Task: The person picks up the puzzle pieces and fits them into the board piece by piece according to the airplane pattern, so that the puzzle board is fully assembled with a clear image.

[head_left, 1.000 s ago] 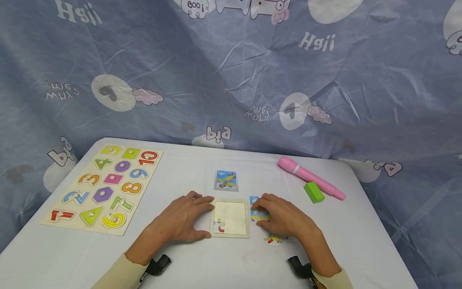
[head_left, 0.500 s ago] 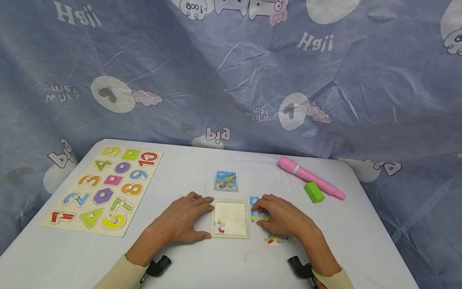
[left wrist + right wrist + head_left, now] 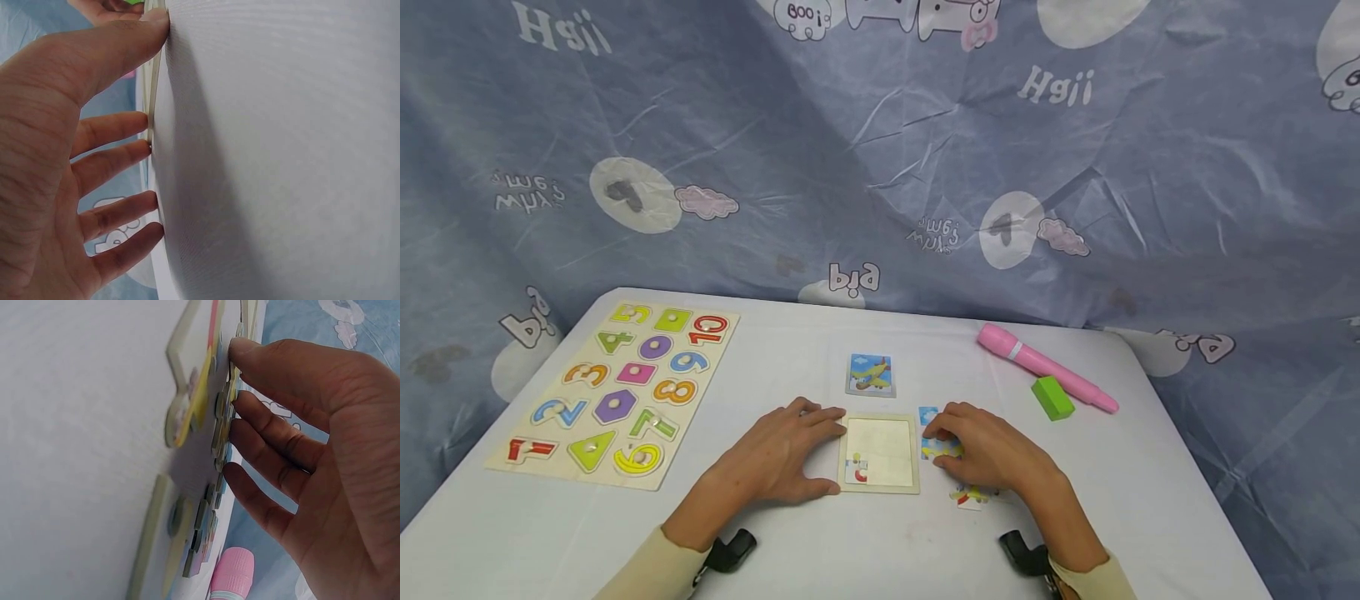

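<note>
My left hand [image 3: 778, 454] rests at the left edge of a square wooden puzzle tray [image 3: 880, 489], thumb and fingers spread. In the left wrist view, its thumb and some fingertips touch the tray's edge [image 3: 151, 81]. One jigsaw piece [image 3: 856, 472] lies in the tray's lower left corner. Right of the tray, my right hand [image 3: 981, 446] rests its fingertips on blue and yellow jigsaw pieces [image 3: 942, 448], partly hidden beneath it. The right wrist view shows the thumb and fingers relaxed against those flat pieces [image 3: 219, 434]. More jigsaw pieces [image 3: 972, 498] lie below the palm.
A small airplane picture [image 3: 870, 375] lies behind the tray. To the left is a wooden number-and-shape board [image 3: 625, 392]. A pink marker-shaped stick [image 3: 1048, 368] and a green block [image 3: 1052, 398] lie at the back right. A patterned cloth [image 3: 880, 167] hangs behind the table.
</note>
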`<state>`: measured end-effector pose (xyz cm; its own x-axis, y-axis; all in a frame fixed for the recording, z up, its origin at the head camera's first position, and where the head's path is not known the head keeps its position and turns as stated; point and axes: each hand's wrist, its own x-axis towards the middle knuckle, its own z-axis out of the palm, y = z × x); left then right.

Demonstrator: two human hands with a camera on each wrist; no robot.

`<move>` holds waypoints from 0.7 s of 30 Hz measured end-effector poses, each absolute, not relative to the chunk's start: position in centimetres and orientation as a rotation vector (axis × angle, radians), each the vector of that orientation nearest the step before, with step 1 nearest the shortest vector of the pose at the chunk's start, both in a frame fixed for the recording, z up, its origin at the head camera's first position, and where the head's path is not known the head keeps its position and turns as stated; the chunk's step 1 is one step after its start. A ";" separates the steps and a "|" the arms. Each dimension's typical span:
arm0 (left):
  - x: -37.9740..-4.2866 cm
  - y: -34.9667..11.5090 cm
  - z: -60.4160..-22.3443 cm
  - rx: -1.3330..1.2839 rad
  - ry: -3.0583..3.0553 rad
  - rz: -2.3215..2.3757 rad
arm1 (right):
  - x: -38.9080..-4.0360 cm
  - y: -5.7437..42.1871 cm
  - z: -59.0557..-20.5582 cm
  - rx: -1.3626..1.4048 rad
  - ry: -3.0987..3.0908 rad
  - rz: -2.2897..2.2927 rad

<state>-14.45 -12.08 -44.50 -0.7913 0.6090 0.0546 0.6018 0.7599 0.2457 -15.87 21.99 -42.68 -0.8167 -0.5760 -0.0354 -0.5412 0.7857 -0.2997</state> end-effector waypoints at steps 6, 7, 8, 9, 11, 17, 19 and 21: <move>-14.4 -12.1 -44.5 1.007 2.920 0.395 | -15.9 21.9 -42.7 -0.899 2.848 -0.417; -14.4 -12.1 -44.5 1.009 2.921 0.395 | -15.9 21.9 -42.7 -0.901 2.847 -0.417; -14.4 -12.1 -44.5 1.011 2.923 0.394 | -15.9 22.0 -42.7 -0.904 2.846 -0.418; -14.4 -12.1 -44.5 1.014 2.924 0.395 | -15.9 22.0 -42.7 -0.907 2.846 -0.416; -14.4 -12.1 -44.5 1.015 2.928 0.391 | -15.9 21.9 -42.7 -0.914 2.847 -0.413; -14.4 -12.1 -44.5 1.007 2.931 0.388 | -15.8 21.9 -42.7 -0.936 2.852 -0.406; -14.4 -12.1 -44.5 1.007 2.929 0.390 | -15.8 21.8 -42.7 -0.942 2.854 -0.406; -14.4 -12.1 -44.5 1.008 2.927 0.390 | -15.8 21.8 -42.6 -0.949 2.858 -0.406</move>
